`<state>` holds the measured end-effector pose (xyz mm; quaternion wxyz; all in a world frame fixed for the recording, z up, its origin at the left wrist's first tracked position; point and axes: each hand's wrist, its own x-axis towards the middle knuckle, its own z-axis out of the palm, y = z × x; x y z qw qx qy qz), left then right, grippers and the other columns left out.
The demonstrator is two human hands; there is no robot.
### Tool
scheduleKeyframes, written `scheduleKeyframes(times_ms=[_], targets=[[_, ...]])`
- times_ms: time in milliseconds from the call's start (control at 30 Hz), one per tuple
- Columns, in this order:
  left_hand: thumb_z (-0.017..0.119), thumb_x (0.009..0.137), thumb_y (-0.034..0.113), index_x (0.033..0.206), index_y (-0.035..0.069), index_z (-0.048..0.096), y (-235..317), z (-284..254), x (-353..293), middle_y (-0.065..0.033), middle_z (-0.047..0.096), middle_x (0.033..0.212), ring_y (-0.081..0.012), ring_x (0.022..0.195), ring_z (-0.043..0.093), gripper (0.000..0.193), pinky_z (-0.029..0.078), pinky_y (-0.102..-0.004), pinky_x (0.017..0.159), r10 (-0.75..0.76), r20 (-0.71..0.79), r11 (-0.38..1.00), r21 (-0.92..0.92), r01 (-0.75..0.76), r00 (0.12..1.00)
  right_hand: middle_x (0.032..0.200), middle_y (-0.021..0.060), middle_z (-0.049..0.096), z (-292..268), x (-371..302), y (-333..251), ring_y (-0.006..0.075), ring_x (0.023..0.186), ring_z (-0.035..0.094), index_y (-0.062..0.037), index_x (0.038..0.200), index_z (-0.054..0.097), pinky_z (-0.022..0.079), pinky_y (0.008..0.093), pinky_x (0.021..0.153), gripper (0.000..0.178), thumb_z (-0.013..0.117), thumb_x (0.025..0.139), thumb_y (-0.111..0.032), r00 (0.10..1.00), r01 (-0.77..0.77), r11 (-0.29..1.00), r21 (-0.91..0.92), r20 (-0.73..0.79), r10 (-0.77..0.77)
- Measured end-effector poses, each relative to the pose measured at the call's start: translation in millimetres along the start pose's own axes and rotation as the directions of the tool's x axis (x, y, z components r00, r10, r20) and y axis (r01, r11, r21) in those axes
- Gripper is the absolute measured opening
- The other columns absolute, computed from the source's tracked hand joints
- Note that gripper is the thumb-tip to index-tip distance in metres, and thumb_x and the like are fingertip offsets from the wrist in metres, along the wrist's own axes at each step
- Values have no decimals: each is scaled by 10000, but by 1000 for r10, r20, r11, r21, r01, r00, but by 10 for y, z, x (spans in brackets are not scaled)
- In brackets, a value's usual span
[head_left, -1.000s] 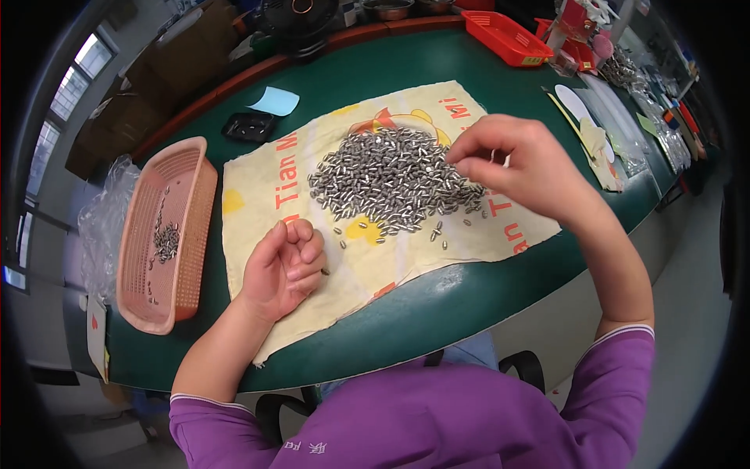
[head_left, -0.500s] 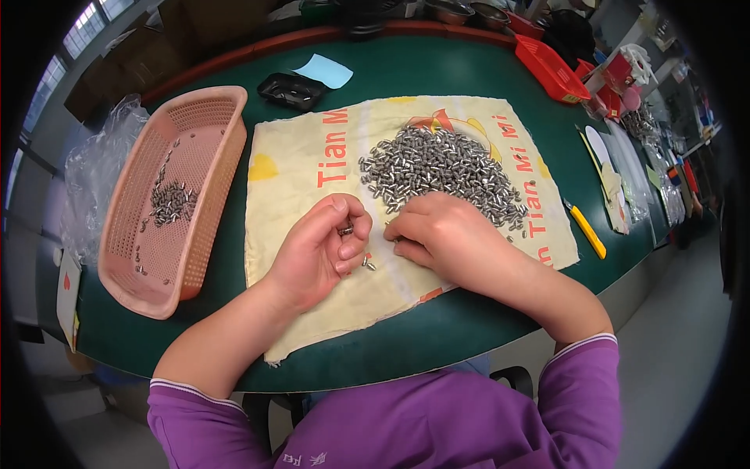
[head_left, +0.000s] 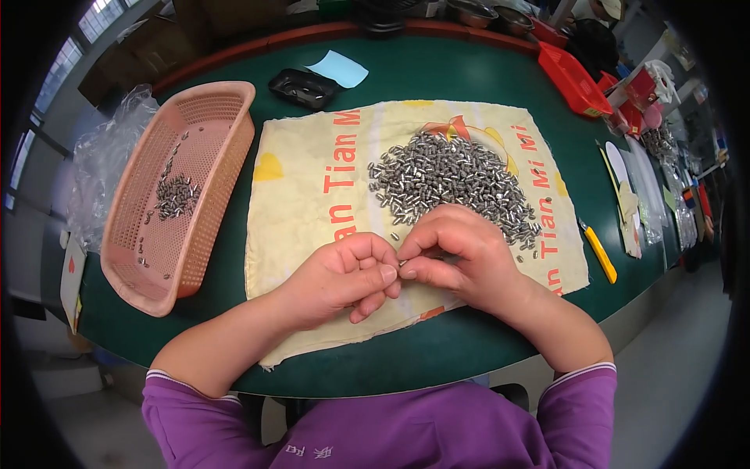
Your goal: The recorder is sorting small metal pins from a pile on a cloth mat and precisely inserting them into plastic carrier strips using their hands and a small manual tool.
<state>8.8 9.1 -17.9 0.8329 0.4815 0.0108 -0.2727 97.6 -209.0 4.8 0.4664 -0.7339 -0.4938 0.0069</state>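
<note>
Over the front part of a yellowish cloth (head_left: 293,227), my two hands meet at the fingertips. A small silvery metal pin (head_left: 402,264) shows where they touch, pinched between the thumb and fingers of my right hand (head_left: 462,258). My left hand (head_left: 351,275) is closed, thumb pressed on its curled fingers; whatever lies inside is hidden. Just beyond the fingertips, one loose metal piece lies on the cloth. A large pile of small metal pins (head_left: 449,176), short and bright-ended, spreads behind my right hand.
At left stands a pink perforated plastic basket (head_left: 234,168) with some metal pins inside, beside a clear plastic bag (head_left: 98,176). Behind the cloth are a black tray (head_left: 303,87) and blue paper (head_left: 340,69). A yellow cutter (head_left: 600,254) and red basket (head_left: 574,78) are at right.
My hands have come together, and the fingertips now touch around the small pin. The left hand has turned its thumb toward the right hand. The view has shifted slightly.
</note>
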Motion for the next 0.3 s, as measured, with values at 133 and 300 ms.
scheduleKeyframes(times_ms=[133, 300], targets=[[602, 1056, 158, 1114, 38, 569, -5, -7, -4, -65, 678, 933, -77, 626, 563, 137, 443, -235, 510, 25, 2, 999, 44, -25, 1000, 868, 55, 723, 22, -3, 10, 215, 808, 679, -59, 923, 737, 537, 338, 710, 194, 860, 779, -99, 1000, 28, 999, 45, 10, -29], [609, 1056, 169, 1126, 38, 568, -5, -17, -9, -63, 681, 933, -77, 627, 567, 154, 445, -234, 510, 34, 14, 999, 17, -34, 999, 887, 57, 738, 62, -22, 6, 213, 830, 696, -61, 951, 756, 555, 337, 741, 211, 865, 774, -100, 1000, 1, 998, 62, 2, -1]])
